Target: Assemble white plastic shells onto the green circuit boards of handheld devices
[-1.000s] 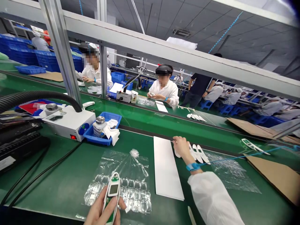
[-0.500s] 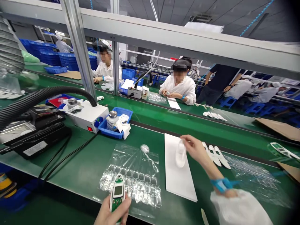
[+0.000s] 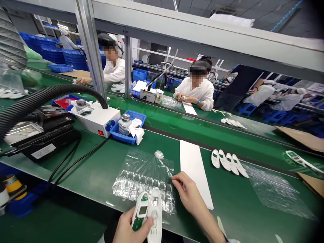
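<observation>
My left hand, at the bottom centre, grips a green circuit board in a white frame together with a white oval shell; the two lie side by side. My right hand has thumb and forefinger pinched at the right edge of a clear plastic sheet with rows of square pockets; whatever is between the fingertips is too small to make out. Under the right wrist and beyond it lies a long white paper stack. Several white shells stand in a row to its right.
A blue tray holds a metal-capped jar and white wipes. Left of it are a white box with a black hose and black cables. More clear film lies at right. Across the green bench, people in white work.
The white shell, earlier in my right hand over the paper, is now in my left hand beside the board. My right hand has moved left to the plastic sheet's edge.
</observation>
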A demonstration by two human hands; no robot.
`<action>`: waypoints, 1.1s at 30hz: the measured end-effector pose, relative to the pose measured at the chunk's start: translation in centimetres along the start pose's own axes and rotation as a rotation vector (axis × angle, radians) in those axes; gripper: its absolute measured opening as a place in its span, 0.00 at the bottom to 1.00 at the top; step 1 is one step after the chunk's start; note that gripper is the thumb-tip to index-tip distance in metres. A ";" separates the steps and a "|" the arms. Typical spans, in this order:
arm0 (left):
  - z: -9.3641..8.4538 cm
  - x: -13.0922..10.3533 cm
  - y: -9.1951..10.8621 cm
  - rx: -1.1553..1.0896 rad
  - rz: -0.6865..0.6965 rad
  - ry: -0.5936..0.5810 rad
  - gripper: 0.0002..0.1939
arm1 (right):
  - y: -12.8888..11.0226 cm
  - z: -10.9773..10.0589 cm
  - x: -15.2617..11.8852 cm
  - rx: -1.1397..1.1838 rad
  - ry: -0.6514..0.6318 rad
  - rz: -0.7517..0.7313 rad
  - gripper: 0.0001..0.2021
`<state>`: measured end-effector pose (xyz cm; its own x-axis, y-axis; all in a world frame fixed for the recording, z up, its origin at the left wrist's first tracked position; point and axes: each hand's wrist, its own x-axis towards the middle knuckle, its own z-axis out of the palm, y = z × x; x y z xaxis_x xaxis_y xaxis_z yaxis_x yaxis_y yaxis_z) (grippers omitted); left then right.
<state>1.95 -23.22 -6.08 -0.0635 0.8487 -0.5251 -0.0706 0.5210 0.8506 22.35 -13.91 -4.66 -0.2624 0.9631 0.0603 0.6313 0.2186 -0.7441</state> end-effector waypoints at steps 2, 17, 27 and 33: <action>0.1 0.1 -0.5 0.013 0.032 0.024 0.17 | 0.9 0.2 0.2 -0.095 -0.007 -0.004 0.12; 0.3 -0.2 -0.6 0.071 0.089 0.097 0.16 | -0.2 1.3 -2.7 0.051 0.261 -0.102 0.10; -0.2 0.0 -0.5 0.080 0.026 -0.069 0.12 | -4.9 2.0 -3.6 0.269 -0.077 0.097 0.12; -0.3 -0.2 -0.3 0.090 0.034 -0.075 0.13 | -5.1 2.7 -3.3 0.197 -0.083 0.086 0.11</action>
<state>1.69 -23.58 -6.27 0.0110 0.8685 -0.4956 0.0203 0.4953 0.8685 18.08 -18.63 -2.88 -0.2780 0.9589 -0.0578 0.5012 0.0934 -0.8603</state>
